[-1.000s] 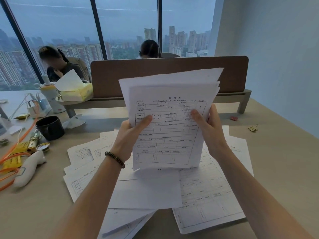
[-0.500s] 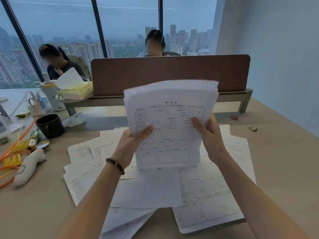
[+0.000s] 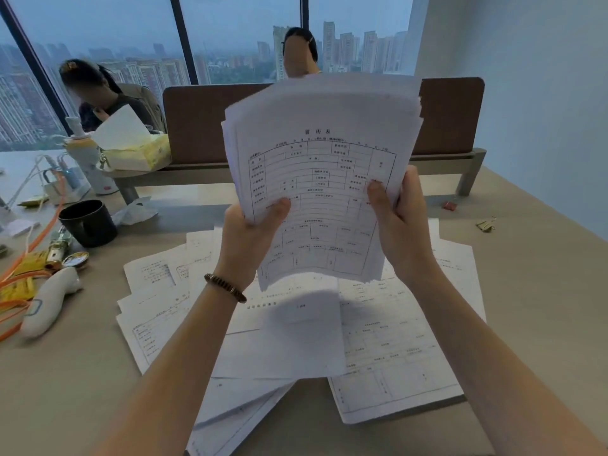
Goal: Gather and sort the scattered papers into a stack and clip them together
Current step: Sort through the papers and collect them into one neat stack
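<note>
A black mug (image 3: 87, 222) is standing on the surface (image 3: 543, 291) near orange cables (image 3: 19, 278) and a white handheld device (image 3: 49, 301); a yellow tissue box (image 3: 138, 153) is sitting behind.

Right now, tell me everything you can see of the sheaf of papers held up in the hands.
The sheaf is several white sheets, held upright above the table and tilted slightly. The front sheet shows a printed form, a ruled grid under a short heading. The edges are not squared: sheets fan out at the top and left, and the bottom edge curls. The left hand grips its lower left edge, the right hand its lower right, thumbs on the front. More papers lie beneath.
</note>
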Demonstrator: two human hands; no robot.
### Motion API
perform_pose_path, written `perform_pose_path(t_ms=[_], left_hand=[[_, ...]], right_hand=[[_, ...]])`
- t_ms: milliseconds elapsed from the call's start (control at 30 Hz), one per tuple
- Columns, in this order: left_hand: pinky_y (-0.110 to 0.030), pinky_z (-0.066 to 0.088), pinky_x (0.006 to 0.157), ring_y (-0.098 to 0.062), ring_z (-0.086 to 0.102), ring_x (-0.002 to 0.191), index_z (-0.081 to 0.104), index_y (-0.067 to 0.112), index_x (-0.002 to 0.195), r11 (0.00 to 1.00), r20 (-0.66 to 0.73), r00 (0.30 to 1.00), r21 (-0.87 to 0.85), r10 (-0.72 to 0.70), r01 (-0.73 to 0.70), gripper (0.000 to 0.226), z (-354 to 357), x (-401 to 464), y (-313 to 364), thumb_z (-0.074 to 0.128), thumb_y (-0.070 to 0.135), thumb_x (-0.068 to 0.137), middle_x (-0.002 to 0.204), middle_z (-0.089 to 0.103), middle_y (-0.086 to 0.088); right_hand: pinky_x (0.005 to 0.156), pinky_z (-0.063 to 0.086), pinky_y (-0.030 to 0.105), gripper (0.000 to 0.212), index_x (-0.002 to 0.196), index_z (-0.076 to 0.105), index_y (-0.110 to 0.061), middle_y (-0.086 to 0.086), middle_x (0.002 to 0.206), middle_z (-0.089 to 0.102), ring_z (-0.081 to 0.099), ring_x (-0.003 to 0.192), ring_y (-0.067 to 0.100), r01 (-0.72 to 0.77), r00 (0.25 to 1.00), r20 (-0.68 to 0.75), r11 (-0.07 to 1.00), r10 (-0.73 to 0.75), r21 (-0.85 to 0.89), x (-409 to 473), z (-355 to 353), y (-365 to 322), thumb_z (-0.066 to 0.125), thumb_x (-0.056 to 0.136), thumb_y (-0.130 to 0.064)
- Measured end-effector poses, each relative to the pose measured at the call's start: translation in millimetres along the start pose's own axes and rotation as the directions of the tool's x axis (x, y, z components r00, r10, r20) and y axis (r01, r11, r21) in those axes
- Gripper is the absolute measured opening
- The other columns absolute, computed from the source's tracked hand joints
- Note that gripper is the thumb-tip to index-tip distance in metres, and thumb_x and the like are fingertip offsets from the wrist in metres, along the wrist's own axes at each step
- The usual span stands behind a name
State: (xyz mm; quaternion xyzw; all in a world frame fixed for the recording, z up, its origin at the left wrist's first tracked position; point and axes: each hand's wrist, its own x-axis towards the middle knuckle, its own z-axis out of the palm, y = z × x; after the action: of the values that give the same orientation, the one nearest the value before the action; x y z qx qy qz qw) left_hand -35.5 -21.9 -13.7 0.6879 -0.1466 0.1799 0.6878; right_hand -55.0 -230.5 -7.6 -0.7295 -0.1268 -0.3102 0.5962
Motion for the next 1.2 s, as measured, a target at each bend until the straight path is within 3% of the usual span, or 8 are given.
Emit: perform_pose_path(t_ms=[100, 267, 633, 800, 900, 1000, 1100, 1200], left_hand=[[-0.039, 0.061, 0.083, -0.025, 0.072, 0.105, 0.071, 0.015, 0.114, 0.981, 0.097, 0.986, -0.120, -0.138, 0.150, 0.022, -9.0, -6.7, -19.5, 0.067, 0.013, 0.092, 0.114, 0.075, -0.007], [-0.036, 0.060, 0.088, -0.021, 0.072, 0.106, 0.071, 0.015, 0.116, 0.953, 0.108, 0.949, -0.045, -0.294, 0.301, 0.025, -13.7, -18.0, -52.6, 0.068, 0.017, 0.092, 0.113, 0.076, 0.000], [-0.028, 0.061, 0.075, -0.017, 0.073, 0.099, 0.067, 0.011, 0.124, 0.954, 0.018, 0.957, -0.081, -0.289, 0.289, 0.032, -5.1, -25.1, -65.8, 0.067, 0.016, 0.093, 0.113, 0.075, 0.000], [-0.030, 0.062, 0.073, -0.015, 0.075, 0.095, 0.069, 0.022, 0.115, 0.951, 0.089, 0.948, -0.018, -0.306, 0.309, 0.021, -11.4, -15.5, -51.8, 0.063, 0.028, 0.095, 0.109, 0.076, 0.003], [-0.037, 0.063, 0.077, -0.021, 0.075, 0.095, 0.071, 0.021, 0.108, 0.919, 0.109, 0.913, 0.058, -0.394, 0.389, 0.020, -23.6, -10.4, -49.3, 0.065, 0.033, 0.094, 0.105, 0.078, -0.002], [-0.038, 0.063, 0.073, -0.028, 0.075, 0.091, 0.071, 0.013, 0.100, 0.841, 0.069, 0.839, 0.098, -0.540, 0.532, 0.020, -38.5, -10.6, -53.3, 0.068, 0.031, 0.092, 0.102, 0.077, -0.010], [-0.032, 0.062, 0.061, -0.026, 0.075, 0.085, 0.069, 0.007, 0.105, 0.734, 0.047, 0.739, 0.175, -0.672, 0.657, 0.026, -52.4, -14.4, -61.7, 0.067, 0.030, 0.093, 0.098, 0.077, -0.012], [-0.039, 0.062, 0.072, -0.031, 0.073, 0.091, 0.066, 0.004, 0.113, 0.636, 0.027, 0.657, 0.282, -0.754, 0.718, 0.032, -57.9, -20.1, -77.8, 0.061, 0.031, 0.098, 0.103, 0.076, -0.015]], right_hand=[[0.079, 0.062, 0.039, 0.018, 0.107, 0.043, -0.029, -0.011, 0.111, 0.066, 0.069, 0.097, 0.013, -0.123, 0.991, 0.062, 0.992, 0.120, 0.041, -12.5, -1.5, 19.3, 0.051, 0.098, -0.042], [0.094, 0.057, 0.048, 0.028, 0.114, 0.051, -0.015, -0.005, 0.118, 0.068, 0.068, 0.106, 0.012, -0.368, 0.923, 0.132, 0.929, 0.362, 0.026, -32.1, -1.5, 54.9, 0.056, 0.100, -0.039], [0.077, 0.052, 0.019, 0.014, 0.120, 0.047, -0.034, -0.022, 0.114, 0.062, 0.063, 0.098, -0.009, -0.393, 0.908, 0.160, 0.919, 0.386, 0.013, -50.5, 12.4, 69.0, 0.045, 0.106, -0.029], [0.081, 0.053, 0.028, 0.012, 0.116, 0.053, -0.018, -0.011, 0.109, 0.066, 0.064, 0.101, 0.009, -0.392, 0.916, 0.043, 0.914, 0.398, -0.105, -38.3, 9.0, 60.8, 0.049, 0.105, -0.021], [0.083, 0.053, 0.032, 0.015, 0.113, 0.057, -0.020, -0.006, 0.110, 0.066, 0.064, 0.100, 0.014, -0.414, 0.888, 0.119, 0.886, 0.443, -0.209, -33.7, 4.3, 52.5, 0.047, 0.105, -0.026], [0.077, 0.043, 0.035, 0.042, 0.103, 0.060, -0.016, 0.002, 0.103, 0.065, 0.061, 0.100, 0.024, -0.355, 0.827, 0.161, 0.722, 0.539, -0.594, -32.4, -7.4, 55.8, 0.031, 0.106, -0.046], [0.098, 0.039, 0.047, 0.060, 0.131, 0.052, -0.018, 0.013, 0.131, 0.059, 0.053, 0.121, 0.034, -0.190, 0.734, 0.032, 0.250, 0.679, -0.949, -37.3, -24.2, 67.1, 0.025, 0.100, -0.062], [0.105, 0.034, 0.050, 0.061, 0.143, 0.039, -0.020, 0.016, 0.143, 0.048, 0.042, 0.131, 0.038, -0.159, 0.653, 0.040, 0.189, 0.756, -0.969, -47.2, -26.9, 75.6, 0.038, 0.098, -0.061]])
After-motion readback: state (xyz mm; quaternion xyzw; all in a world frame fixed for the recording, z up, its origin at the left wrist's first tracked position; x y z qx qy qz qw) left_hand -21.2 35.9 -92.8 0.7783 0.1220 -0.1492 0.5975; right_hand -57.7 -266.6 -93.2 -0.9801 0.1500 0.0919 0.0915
